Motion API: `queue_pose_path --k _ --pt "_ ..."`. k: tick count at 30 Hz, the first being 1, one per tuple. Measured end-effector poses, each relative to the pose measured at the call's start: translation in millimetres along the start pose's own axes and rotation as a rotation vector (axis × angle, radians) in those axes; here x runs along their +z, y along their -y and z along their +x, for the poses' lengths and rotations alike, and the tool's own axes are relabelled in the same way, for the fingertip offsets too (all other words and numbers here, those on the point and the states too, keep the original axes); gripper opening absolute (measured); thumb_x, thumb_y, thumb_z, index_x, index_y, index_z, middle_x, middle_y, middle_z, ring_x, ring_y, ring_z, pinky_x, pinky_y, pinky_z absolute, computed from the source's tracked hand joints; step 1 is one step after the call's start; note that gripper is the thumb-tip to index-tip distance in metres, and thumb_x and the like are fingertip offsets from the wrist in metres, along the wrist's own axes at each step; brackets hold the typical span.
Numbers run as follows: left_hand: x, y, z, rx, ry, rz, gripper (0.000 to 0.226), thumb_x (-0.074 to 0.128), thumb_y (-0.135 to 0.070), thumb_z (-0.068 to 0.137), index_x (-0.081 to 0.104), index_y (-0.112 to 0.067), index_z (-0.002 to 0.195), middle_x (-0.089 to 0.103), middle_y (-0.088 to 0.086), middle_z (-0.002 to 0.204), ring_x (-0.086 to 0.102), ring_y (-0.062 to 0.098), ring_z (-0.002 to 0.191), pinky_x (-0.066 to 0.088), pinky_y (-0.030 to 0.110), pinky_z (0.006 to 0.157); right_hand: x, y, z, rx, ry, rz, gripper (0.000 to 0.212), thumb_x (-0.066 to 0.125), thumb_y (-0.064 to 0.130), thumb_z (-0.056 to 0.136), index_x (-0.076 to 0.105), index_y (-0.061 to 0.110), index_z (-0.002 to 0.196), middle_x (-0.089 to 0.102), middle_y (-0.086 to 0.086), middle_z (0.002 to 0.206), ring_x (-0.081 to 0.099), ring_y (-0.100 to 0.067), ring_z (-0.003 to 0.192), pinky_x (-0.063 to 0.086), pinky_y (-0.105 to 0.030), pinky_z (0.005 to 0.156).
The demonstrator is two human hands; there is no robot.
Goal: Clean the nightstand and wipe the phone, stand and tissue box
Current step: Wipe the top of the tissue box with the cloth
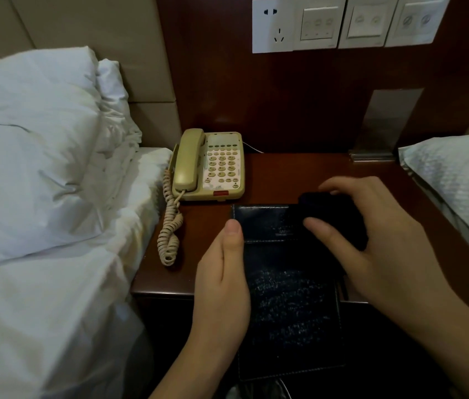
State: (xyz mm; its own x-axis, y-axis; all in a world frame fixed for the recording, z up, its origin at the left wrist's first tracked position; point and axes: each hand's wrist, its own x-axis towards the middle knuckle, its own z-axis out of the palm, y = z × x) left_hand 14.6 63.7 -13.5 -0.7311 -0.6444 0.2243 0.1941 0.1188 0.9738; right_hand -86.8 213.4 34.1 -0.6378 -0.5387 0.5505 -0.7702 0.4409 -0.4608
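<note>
Head view: tissue box (288, 298) between both hands.

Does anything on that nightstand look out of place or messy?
The phone's coiled cord trails off toward the nightstand's left edge, and its keypad label looks worn. Otherwise nothing stands out.

The dark wooden nightstand (285, 174) carries a beige phone (210, 165) and a metal stand (371, 155) at its back
</note>
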Motion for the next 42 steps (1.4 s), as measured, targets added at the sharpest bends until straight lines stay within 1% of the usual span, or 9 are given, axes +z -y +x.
queue_pose_path --k 2,7,13,17,21,26,34,37,42 --pt "0.7 -1.9 0.6 0.005 0.029 0.010 0.048 0.035 -0.047 0.104 0.074 -0.018 0.099 0.076 0.003 0.096 0.070 0.021 0.093 0.056 0.036 0.083 2.3 7.8 -1.3 -0.008 -0.014 0.010 0.027 0.055 0.050 0.090 0.053 0.034 0.112 0.050 0.014 0.103 0.052 -0.002 0.082 0.043 -0.015 0.065" --pt "6.0 -3.2 -3.3 0.071 0.060 0.076 0.039 0.036 -0.038 0.104 0.069 -0.023 0.089 0.069 -0.014 0.077 0.060 -0.006 0.073 0.044 0.012 0.066 20.0 37.7 -0.4 -0.122 0.058 0.037 0.018 0.060 0.046 0.088 0.061 0.028 0.093 0.049 0.013 0.092 0.054 -0.003 0.073 0.047 -0.019 0.058" --pt "0.1 -1.7 -4.1 0.084 -0.026 0.074 0.048 0.037 -0.043 0.104 0.072 -0.015 0.087 0.073 0.000 0.082 0.065 0.006 0.075 0.049 0.018 0.066 -1.9 5.2 12.6 0.047 0.025 0.019 0.015 0.068 0.041 0.085 0.054 0.036 0.083 0.050 0.015 0.083 0.052 0.001 0.074 0.035 -0.020 0.060" --pt "2.4 -2.1 -3.8 0.108 -0.003 0.124 0.048 0.035 -0.041 0.106 0.068 -0.011 0.087 0.069 0.004 0.080 0.063 0.019 0.075 0.048 0.030 0.065 11.8 25.4 4.5 -0.005 0.027 0.010 0.013 0.064 0.040 0.087 0.056 0.031 0.087 0.049 0.016 0.085 0.052 0.002 0.075 0.038 -0.012 0.061" --pt "0.4 0.2 -5.8 0.110 0.004 0.129 0.048 0.036 -0.040 0.108 0.068 -0.013 0.084 0.066 0.004 0.076 0.059 0.013 0.069 0.045 0.023 0.062 14.1 30.0 2.1 -0.051 0.110 0.031 0.013 0.061 0.044 0.087 0.058 0.031 0.089 0.050 0.017 0.087 0.053 0.001 0.075 0.040 -0.014 0.059" --pt "1.3 0.2 -6.1 0.129 -0.011 0.127 0.050 0.036 -0.040 0.108 0.067 -0.012 0.081 0.067 0.004 0.075 0.062 0.015 0.070 0.047 0.025 0.061 1.2 1.6 7.5 0.078 0.021 -0.037 0.014 0.066 0.040 0.088 0.056 0.031 0.085 0.052 0.015 0.083 0.052 0.001 0.073 0.033 -0.016 0.058" --pt "6.6 -0.7 -7.3 0.104 0.036 0.113 0.046 0.037 -0.040 0.105 0.066 -0.015 0.079 0.066 -0.005 0.071 0.057 0.000 0.066 0.043 0.015 0.060 12.7 25.5 2.0 -0.037 0.075 0.048 0.014 0.060 0.045 0.088 0.057 0.032 0.090 0.051 0.017 0.088 0.053 -0.001 0.076 0.040 -0.017 0.060" --pt "5.0 -0.3 -3.5 0.024 0.068 0.058 0.051 0.036 -0.046 0.103 0.073 -0.014 0.089 0.074 0.003 0.084 0.067 0.010 0.077 0.052 0.024 0.068 9.5 15.8 6.7 0.022 -0.002 0.009 0.016 0.061 0.045 0.088 0.062 0.032 0.096 0.054 0.017 0.094 0.055 -0.001 0.081 0.044 -0.016 0.066" --pt "4.8 2.3 1.3 -0.076 0.143 0.097 0.050 0.030 -0.048 0.104 0.073 -0.025 0.095 0.077 -0.007 0.093 0.071 0.005 0.084 0.052 0.016 0.070 23.3 24.4 -2.4 -0.046 0.172 0.009 0.029 0.052 0.051 0.093 0.060 0.036 0.116 0.050 0.021 0.111 0.052 0.003 0.094 0.040 -0.009 0.075"
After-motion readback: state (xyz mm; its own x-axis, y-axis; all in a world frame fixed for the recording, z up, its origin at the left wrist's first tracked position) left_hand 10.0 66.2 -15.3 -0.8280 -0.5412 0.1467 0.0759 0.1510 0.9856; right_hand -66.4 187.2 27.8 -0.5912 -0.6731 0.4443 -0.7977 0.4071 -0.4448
